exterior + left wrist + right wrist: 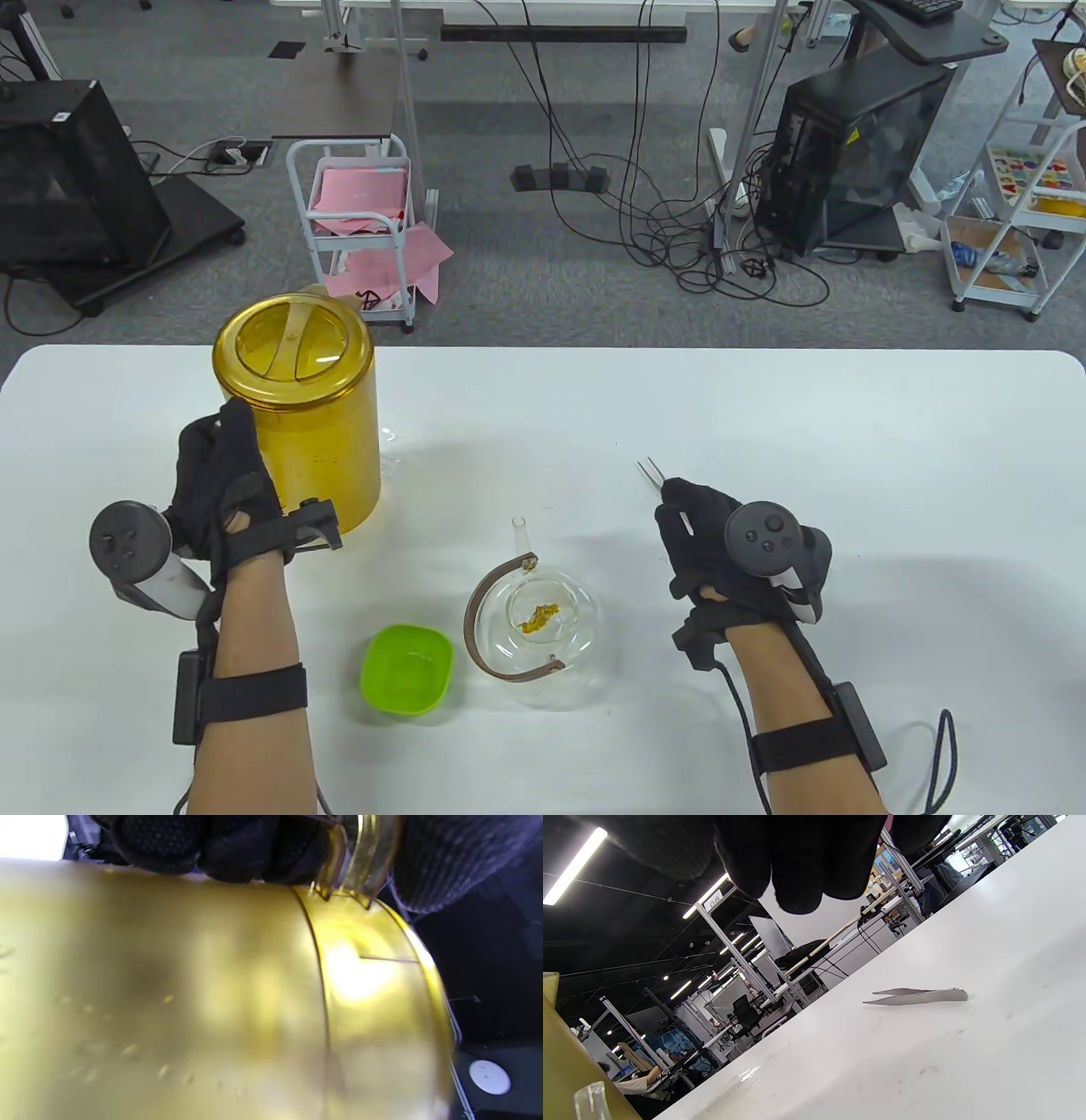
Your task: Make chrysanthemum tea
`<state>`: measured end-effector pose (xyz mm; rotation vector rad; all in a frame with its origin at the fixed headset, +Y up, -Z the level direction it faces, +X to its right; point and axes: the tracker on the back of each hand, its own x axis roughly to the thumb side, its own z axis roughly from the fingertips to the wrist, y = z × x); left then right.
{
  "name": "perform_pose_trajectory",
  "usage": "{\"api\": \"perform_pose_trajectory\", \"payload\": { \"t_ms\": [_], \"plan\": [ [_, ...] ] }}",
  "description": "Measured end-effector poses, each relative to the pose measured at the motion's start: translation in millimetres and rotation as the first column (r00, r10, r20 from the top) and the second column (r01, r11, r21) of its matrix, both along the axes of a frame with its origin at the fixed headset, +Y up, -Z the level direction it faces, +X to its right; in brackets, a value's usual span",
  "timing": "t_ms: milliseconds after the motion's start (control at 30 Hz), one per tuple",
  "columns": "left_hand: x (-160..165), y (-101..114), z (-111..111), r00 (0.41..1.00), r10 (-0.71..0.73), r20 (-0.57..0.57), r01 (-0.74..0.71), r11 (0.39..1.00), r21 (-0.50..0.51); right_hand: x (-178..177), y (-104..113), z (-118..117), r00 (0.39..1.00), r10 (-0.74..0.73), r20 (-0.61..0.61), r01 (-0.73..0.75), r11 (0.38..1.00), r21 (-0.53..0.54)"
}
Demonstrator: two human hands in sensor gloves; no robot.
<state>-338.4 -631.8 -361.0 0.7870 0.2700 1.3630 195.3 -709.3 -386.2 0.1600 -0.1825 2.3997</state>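
Observation:
A tall amber pitcher (297, 407) with its lid on stands upright at the table's left. My left hand (225, 484) grips it from the side. In the left wrist view the gloved fingers (212, 844) curl round the pitcher's handle (365, 857), and the pitcher's wall (212, 993) fills the frame. A glass teapot (534, 628) with a brown handle holds a yellow chrysanthemum (541, 615). Metal tweezers (652, 471) (916, 996) lie loose on the table. My right hand (704, 543) hovers just behind them, its fingers (797, 866) loosely curled and holding nothing.
A green bowl (405, 668) sits near the front edge, left of the teapot. A small wet patch (394, 463) lies beside the pitcher. The white table (848, 424) stretches bare to the right. Beyond its far edge are a cart, cables and computer cases.

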Motion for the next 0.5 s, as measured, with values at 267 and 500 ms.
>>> {"api": "perform_pose_trajectory", "payload": {
  "t_ms": [267,500],
  "plan": [
    [22.7,44.2,17.5,0.969,-0.216,0.117,0.214,0.976,0.032,13.2,2.8,-0.2,0.999,-0.029,0.028,0.029,1.0,0.006],
    [53.4,80.9,35.8,0.836,-0.494,0.239,0.481,0.869,0.116,13.4,2.0,-0.7,0.999,-0.028,0.028,0.028,1.0,0.004]
  ]
}}
